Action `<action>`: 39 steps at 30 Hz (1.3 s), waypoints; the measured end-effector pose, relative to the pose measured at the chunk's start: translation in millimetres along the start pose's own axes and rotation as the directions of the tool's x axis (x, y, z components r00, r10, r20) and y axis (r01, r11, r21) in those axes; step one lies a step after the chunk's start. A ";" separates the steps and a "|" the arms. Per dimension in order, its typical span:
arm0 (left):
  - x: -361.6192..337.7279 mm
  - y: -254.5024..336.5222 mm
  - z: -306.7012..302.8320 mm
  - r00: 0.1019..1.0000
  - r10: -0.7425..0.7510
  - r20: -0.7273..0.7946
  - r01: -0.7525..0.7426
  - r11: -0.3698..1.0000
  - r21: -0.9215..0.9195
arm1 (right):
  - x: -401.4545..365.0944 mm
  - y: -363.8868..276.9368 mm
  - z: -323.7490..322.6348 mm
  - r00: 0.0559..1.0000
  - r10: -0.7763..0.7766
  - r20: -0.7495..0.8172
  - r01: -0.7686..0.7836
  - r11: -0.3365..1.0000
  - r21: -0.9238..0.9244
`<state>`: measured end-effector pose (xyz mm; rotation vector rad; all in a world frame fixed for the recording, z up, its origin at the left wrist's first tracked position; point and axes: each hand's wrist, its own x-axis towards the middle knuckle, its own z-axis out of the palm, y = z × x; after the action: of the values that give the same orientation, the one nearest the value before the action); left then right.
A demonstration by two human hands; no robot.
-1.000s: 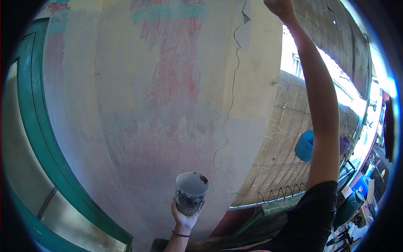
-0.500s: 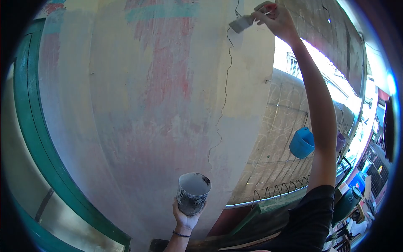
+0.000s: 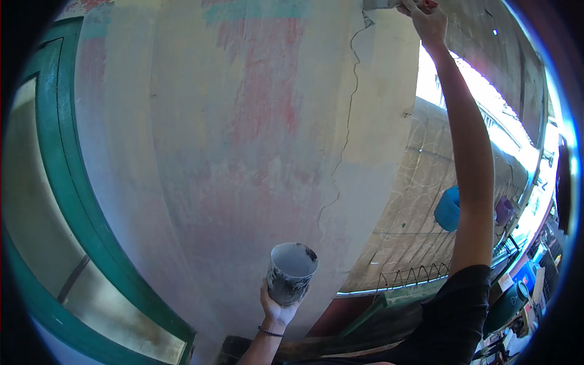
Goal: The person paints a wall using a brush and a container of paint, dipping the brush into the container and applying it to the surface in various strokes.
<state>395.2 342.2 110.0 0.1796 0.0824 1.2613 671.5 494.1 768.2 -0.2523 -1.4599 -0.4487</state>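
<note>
My left hand (image 3: 278, 309), with a dark beaded bracelet at the wrist, is wrapped round a white cup (image 3: 291, 277) smeared with dark paint. The cup stands upright low in the view, its mouth facing up. High at the top edge my right hand (image 3: 428, 24) grips a paintbrush (image 3: 382, 3), partly cut off by the frame. A bit of its red handle shows. The brush head is at the wall (image 3: 243, 182), beside the upper end of a long thin crack (image 3: 348, 134) that runs down through patchy cream, pink and grey paint.
A green door frame (image 3: 91, 210) borders the wall on the left. On the right, a blue bucket (image 3: 447, 210) and a purple pot (image 3: 504, 210) hang by a patterned panel (image 3: 395, 231). A dark green barrel (image 3: 508, 307) and clutter stand at the lower right.
My right hand has moved up with the paintbrush, which now reaches the top edge. The view has shifted, so the wall and cup appear slightly further right.
</note>
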 end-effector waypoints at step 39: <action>-11.9 1.7 -2.5 0.999 -0.032 0.021 0.033 0.998 -0.062 | -6.2 -2.4 -4.2 0.986 0.103 0.128 -0.073 0.973 -0.217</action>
<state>389.5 331.7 107.4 0.1370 0.0283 1.2279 673.9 491.1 761.3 -0.5255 -1.5302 -0.5235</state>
